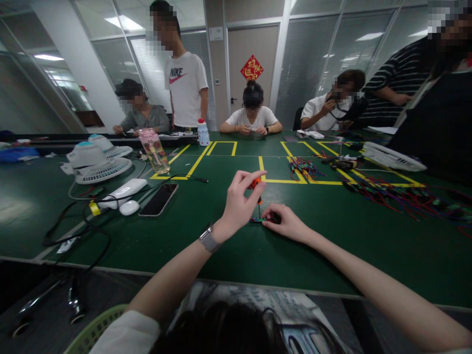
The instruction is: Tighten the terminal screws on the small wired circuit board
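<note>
My left hand, with a watch on its wrist, is closed around the orange handle of a screwdriver. The screwdriver stands nearly upright, its thin shaft pointing down. At the tip lies a small circuit board on the green table. My right hand rests on the tabletop, fingers curled around the board's right end and pinching it. A dark part shows between those fingers, but its shape is mostly hidden. Exactly where the tip meets the board is too small to tell.
Left on the table are a phone, a white mouse-shaped case, cables, white fans and a pink-lidded bottle. Wired circuit boards lie to the right; another wired bunch sits ahead. Several people are around the far side.
</note>
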The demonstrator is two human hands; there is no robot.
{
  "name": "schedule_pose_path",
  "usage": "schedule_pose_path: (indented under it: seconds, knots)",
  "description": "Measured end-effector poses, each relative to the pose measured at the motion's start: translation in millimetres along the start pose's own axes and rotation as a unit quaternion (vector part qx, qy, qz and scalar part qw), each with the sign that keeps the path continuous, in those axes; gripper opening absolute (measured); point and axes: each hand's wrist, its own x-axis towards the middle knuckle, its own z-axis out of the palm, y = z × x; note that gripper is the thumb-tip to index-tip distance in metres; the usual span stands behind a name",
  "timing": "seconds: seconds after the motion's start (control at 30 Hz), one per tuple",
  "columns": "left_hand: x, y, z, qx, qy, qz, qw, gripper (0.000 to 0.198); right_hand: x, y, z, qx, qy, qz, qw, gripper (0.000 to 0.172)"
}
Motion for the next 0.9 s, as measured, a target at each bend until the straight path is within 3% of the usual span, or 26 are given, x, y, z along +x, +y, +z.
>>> schedule_pose_path:
  seconds: [0.13,0.33,0.57,0.8,0.9]
  knots:
    - [0.3,-1.7,0.8,-0.028,-0.002,0.001,1.0,0.031,0.3,0.7,0.3,-0.005,-0.001,-0.002,1.0,0.007]
    - [0.8,0.1,1.6,-0.008,0.026,0.016,1.0,0.018,-0.3,1.8,0.6,-0.012,0.001,-0.005,1.0,0.007]
    - [0.3,-1.6,1.5,-0.039,-0.009,0.016,0.999,0.032,-0.4,1.1,0.5,-0.015,0.0,0.004,1.0,0.009]
    - [-0.7,-1.2,2.6,-0.012,0.006,0.01,1.0,0.02,-1.7,0.4,-0.1,-0.017,0.001,-0.004,1.0,0.008]
    - [-1.1,-0.9,1.8,-0.018,-0.013,0.002,1.0,0.028,-1.8,0.2,-0.3,-0.015,-0.002,-0.006,1.0,0.009]
